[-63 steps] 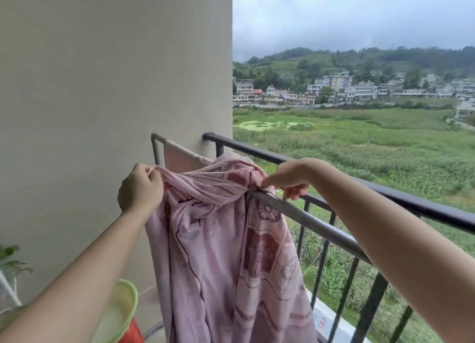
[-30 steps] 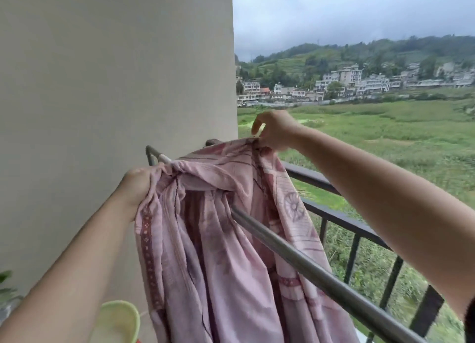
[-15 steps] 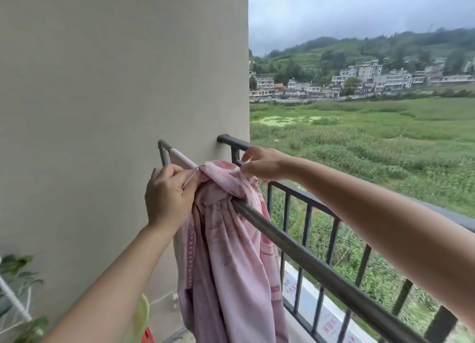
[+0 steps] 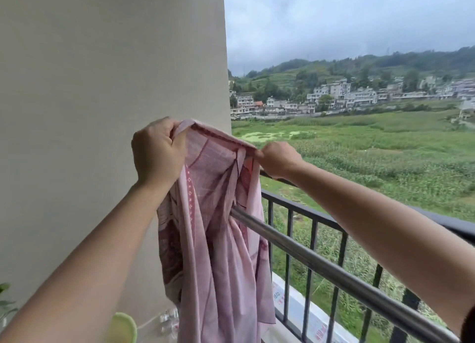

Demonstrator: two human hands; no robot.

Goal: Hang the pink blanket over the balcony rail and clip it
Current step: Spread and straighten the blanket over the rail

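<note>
- head view, hands: the left hand [image 4: 156,150] is clenched on the top hem of the pink blanket [image 4: 213,240], with its back toward the camera. the right hand [image 4: 279,159] pinches the same hem further to the right. neither hand is released.
- head view, blanket: the hem is drawn short and nearly level between the two fists, raised above the steel rail [image 4: 321,263]. the rest hangs bunched below. the cloth appears to straddle the rail at its wall end, part on the near side and part toward the black balcony railing [image 4: 308,211].
- head view, key relation: the rail's long axis runs from the beige wall [image 4: 102,73] toward the lower right. its bare length lies to the right of both grips. the right hand is nearer that bare stretch and the left hand is nearer the wall.
- judgement: spreading probably calls for the right hand to draw the hem along the rail's axis while the left anchors it. no clip is visible, so clipping is not yet done.
- head view, margin: a green plastic rim [image 4: 123,328] and a plant leaf [image 4: 5,304] sit at the lower left.
</note>
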